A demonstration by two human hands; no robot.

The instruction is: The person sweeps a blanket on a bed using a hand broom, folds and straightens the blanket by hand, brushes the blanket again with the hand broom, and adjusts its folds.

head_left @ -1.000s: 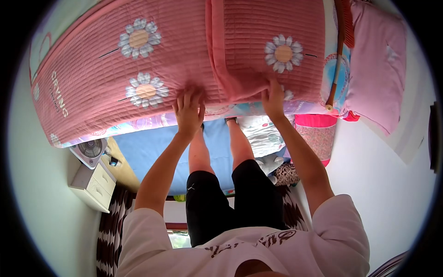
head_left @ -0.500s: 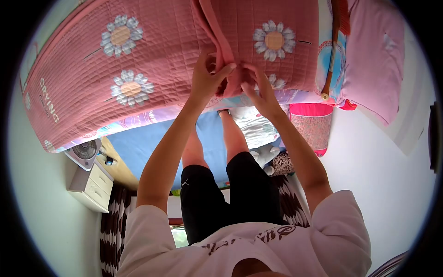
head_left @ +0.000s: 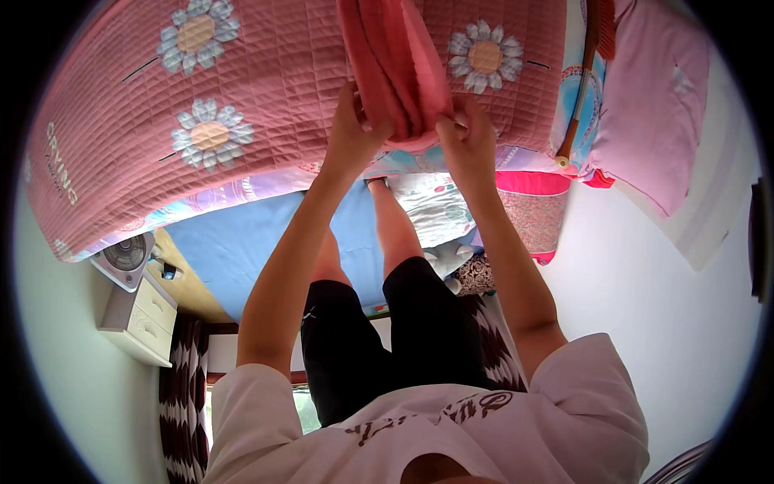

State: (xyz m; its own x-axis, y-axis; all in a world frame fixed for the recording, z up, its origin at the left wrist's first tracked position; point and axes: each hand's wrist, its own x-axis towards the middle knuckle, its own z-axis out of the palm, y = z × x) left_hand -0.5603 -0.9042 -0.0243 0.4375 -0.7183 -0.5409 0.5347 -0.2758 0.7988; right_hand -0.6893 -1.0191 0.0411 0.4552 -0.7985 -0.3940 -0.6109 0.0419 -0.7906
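A long pink cloth [head_left: 397,73] lies over the quilted pink bedspread [head_left: 290,89], which has large daisies on it. The cloth's near end is spread between my two hands, with a fold down its middle; its far end runs out of view. My left hand [head_left: 355,133] is closed on the left edge of the cloth, thumb toward the middle. Opposite it, my right hand [head_left: 469,145] pinches the right edge. What kind of cloth it is, I cannot tell.
A bed brush [head_left: 576,121] with red bristles lies right of the bedspread, beside a pink pillow [head_left: 653,105]. Below are a blue mat [head_left: 242,250], a pink patterned bag-like item [head_left: 532,210], a fan [head_left: 125,256] and a white drawer unit [head_left: 145,319].
The cloth's near end has been drawn apart from a narrow bunched strip to a wider spread. My right hand has gone from loosely spread fingers to a grip on its edge.
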